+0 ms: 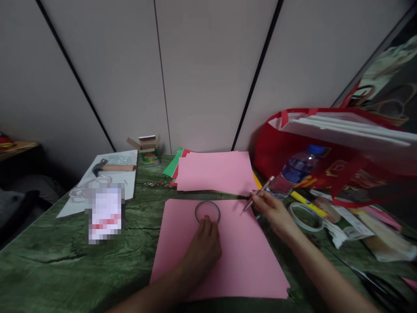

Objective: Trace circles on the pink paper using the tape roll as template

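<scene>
A thin grey ring (pixel 207 202) lies flat on the upper part of a stack of pink paper (pixel 244 265). The fingers of my left hand (pixel 206 243) are bunched together and press on the ring's lower edge. Just right of the ring, my right hand (pixel 269 208) grips a slim pencil (pixel 267 184) at a slant. Its point hangs near the upper right part of the paper; whether it touches I cannot tell. Behind this stack lies a second pile of pink sheets (pixel 215 171), with green and red paper showing beneath its left side.
At right are a water bottle (pixel 295 171), a red bag (pixel 273 148), a tape roll (pixel 306 217), a yellow tool (pixel 309 204) and scissors (pixel 374 280). At left a hammer (pixel 117 167) lies on a white board (pixel 130 184), near a small box (pixel 150 156) and a blurred-out item (pixel 106 213).
</scene>
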Tool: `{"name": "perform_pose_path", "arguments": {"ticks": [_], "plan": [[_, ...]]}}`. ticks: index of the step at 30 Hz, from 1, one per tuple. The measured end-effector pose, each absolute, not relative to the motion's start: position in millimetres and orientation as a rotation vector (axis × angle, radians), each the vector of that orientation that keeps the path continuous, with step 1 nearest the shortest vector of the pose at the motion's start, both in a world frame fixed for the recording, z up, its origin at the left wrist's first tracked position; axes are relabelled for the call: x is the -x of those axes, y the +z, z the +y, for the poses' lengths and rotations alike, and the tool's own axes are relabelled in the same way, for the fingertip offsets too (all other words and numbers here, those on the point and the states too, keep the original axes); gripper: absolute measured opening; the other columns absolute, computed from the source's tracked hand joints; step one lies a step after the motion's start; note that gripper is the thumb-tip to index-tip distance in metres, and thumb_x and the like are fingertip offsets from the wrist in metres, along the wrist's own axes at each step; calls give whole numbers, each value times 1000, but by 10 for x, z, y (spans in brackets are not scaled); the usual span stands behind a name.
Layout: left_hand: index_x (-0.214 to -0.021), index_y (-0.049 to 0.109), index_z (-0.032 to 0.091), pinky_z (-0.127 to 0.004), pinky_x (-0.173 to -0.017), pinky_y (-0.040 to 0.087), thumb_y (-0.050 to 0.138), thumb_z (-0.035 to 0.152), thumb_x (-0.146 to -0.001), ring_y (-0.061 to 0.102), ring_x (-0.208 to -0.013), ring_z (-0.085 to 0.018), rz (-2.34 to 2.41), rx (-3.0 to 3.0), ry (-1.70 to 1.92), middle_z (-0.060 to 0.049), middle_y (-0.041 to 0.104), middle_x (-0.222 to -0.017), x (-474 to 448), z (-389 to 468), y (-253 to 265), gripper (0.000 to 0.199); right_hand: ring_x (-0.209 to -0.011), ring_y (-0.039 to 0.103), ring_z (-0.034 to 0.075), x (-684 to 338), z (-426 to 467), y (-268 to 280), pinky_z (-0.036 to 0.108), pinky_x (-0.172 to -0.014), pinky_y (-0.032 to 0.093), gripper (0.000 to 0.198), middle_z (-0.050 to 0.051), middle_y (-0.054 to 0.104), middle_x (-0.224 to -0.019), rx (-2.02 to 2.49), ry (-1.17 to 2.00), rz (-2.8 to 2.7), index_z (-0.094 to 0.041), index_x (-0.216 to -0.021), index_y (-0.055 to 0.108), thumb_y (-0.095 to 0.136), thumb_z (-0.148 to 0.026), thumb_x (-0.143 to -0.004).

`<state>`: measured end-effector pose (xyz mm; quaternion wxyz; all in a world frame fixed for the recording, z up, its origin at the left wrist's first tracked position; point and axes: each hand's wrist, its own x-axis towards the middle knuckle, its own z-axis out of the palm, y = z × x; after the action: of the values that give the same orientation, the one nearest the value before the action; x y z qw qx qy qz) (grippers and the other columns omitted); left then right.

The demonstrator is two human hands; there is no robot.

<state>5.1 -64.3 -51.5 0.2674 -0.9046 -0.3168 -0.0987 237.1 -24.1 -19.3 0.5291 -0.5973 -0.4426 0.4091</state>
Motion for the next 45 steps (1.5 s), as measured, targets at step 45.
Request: {"name": "perform_pose_path", "arguments": {"ticks": [45], "plan": [[-110, 53, -1, -34, -85, 48, 46, 2, -74, 58, -94, -24, -734, 2769, -379, -16, 63, -99, -664, -554, -516, 37, -59, 56, 10, -2496, 342, 173, 29, -63, 55, 35, -4, 55, -67, 1178, 1355, -1090, -18, -79, 55, 74, -43, -63]]}}
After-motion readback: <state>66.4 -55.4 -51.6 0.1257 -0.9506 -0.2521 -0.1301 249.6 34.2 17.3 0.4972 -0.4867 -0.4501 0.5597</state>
